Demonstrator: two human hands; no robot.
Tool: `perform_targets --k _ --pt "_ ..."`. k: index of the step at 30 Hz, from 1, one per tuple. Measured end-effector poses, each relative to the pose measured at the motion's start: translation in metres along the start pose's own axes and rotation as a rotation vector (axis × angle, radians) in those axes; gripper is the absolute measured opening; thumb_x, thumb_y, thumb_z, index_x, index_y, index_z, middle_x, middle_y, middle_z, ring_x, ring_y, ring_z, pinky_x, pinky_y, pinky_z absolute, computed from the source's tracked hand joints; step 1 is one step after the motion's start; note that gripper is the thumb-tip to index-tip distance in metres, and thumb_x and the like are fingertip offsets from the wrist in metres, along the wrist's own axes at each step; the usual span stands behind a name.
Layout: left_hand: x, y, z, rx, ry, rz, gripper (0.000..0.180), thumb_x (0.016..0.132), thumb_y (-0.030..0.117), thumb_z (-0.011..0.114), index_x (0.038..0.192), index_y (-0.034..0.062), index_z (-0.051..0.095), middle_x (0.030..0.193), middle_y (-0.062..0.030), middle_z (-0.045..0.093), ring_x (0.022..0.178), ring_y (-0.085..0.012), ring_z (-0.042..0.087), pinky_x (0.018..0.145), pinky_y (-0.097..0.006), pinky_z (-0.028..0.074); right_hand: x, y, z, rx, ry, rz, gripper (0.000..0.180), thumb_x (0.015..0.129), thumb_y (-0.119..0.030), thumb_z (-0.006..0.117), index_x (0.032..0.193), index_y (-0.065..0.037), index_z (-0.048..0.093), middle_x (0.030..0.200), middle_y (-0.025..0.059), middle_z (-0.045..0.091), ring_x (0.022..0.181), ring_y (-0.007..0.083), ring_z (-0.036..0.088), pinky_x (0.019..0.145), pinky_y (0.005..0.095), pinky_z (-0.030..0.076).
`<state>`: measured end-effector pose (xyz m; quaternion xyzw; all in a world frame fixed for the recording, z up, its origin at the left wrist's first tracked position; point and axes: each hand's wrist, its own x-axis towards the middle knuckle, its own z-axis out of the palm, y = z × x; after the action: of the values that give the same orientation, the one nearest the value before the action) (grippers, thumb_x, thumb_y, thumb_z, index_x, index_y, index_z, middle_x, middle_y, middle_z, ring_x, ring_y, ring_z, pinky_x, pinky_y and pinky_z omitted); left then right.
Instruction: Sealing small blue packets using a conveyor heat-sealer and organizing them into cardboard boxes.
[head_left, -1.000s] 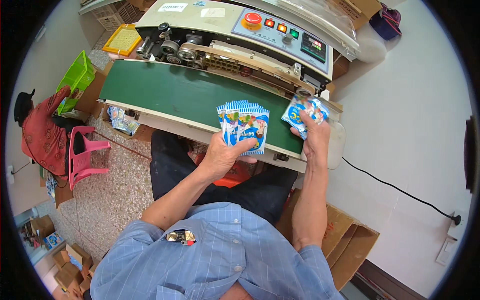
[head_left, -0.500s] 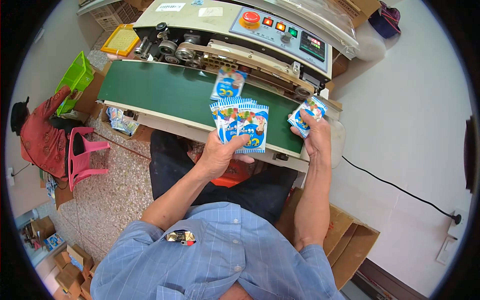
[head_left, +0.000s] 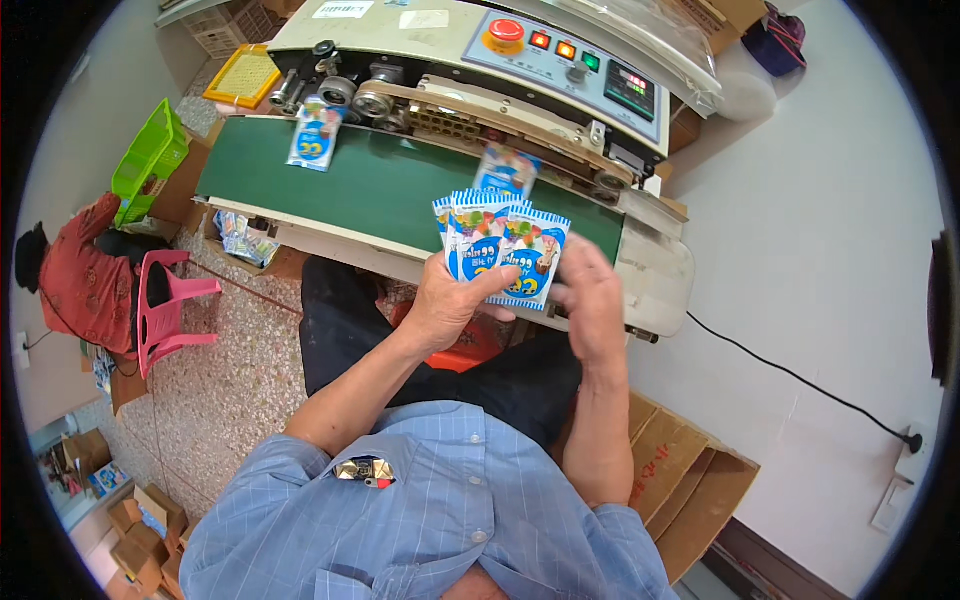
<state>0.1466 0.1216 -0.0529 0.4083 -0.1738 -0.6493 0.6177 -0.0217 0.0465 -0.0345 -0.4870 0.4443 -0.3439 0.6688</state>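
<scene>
Two packets are already on the green belt (head_left: 400, 190) of the machine (head_left: 400, 45). The first packet (head_left: 316, 133) lies near the belt's left end, its top by the rollers (head_left: 340, 92) along the back edge. The second packet (head_left: 507, 170), blurred, stands out behind the ones in hand, right of the belt's middle and close to the back edge; its lower part is hidden. Whether the top of either is closed does not show.

Not yet on the belt is a fan of packets (head_left: 480, 240), blue and white, held in front of the belt's front edge, right of the middle. At least three overlap there; the exact count is hidden. By that measure, the batch looks only partly laid down.

The left hand (head_left: 448, 305) grips the fan by its lower part, thumb across the front and fingers behind, the packets upright and spread. Its forearm slants up and rightward from the lower left.

The right hand (head_left: 595, 300) is at the fan's right edge, its forearm nearly upright and its fingers bent in leftward. Motion blur and overlap hide the fingertips, so I cannot tell whether they touch or pinch a packet.
</scene>
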Motion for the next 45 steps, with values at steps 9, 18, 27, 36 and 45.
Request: perform_targets --k 9,18,27,36,45 --pt "-0.001 -0.001 -0.006 -0.106 -0.035 -0.024 0.033 0.093 0.016 0.068 0.119 -0.0017 0.061 0.106 -0.0099 0.070 0.089 -0.0176 0.071 0.060 -0.032 0.064 0.001 -0.003 -0.027 0.201 0.208 0.036 0.029 0.098 -0.020 0.059 0.120 -0.001 0.058 0.100 0.0074 0.069 0.075 0.0145 0.070 0.051 0.0268 0.060" --pt "0.004 -0.001 0.000 -0.008 0.069 0.024 0.036 0.088 0.012 0.074 0.119 -0.0009 0.061 0.106 -0.0086 0.071 0.089 -0.0165 0.071 0.059 -0.030 0.063 0.049 -0.003 -0.059 0.108 0.261 0.104 0.025 0.097 -0.019 0.061 0.113 0.000 0.059 0.099 0.0079 0.068 0.081 0.0143 0.069 0.062 0.0305 0.062" --pt "0.007 -0.001 0.004 0.012 0.114 0.029 0.037 0.085 0.009 0.076 0.118 0.0004 0.061 0.104 -0.0083 0.072 0.086 -0.0166 0.072 0.059 -0.029 0.063 0.022 0.001 -0.019 0.031 0.309 -0.036 0.037 0.099 -0.026 0.060 0.120 0.003 0.057 0.112 0.0157 0.064 0.100 0.0215 0.066 0.077 0.0337 0.060" --pt "0.004 -0.004 0.007 -0.052 -0.030 -0.027 0.037 0.095 0.023 0.066 0.122 -0.0008 0.060 0.108 -0.0104 0.070 0.090 -0.0188 0.072 0.062 -0.031 0.063 -0.007 0.005 -0.013 0.271 0.137 0.024 0.024 0.098 -0.016 0.060 0.116 -0.001 0.060 0.104 0.0094 0.069 0.080 0.0151 0.070 0.056 0.0284 0.063" --pt "0.005 0.001 0.003 0.031 0.005 0.016 0.034 0.093 0.017 0.069 0.121 0.0007 0.060 0.108 -0.0090 0.070 0.090 -0.0192 0.072 0.060 -0.029 0.063 0.037 -0.008 -0.061 0.027 0.275 0.083 0.028 0.097 -0.018 0.061 0.115 0.003 0.060 0.098 0.0089 0.068 0.080 0.0150 0.069 0.059 0.0290 0.063"
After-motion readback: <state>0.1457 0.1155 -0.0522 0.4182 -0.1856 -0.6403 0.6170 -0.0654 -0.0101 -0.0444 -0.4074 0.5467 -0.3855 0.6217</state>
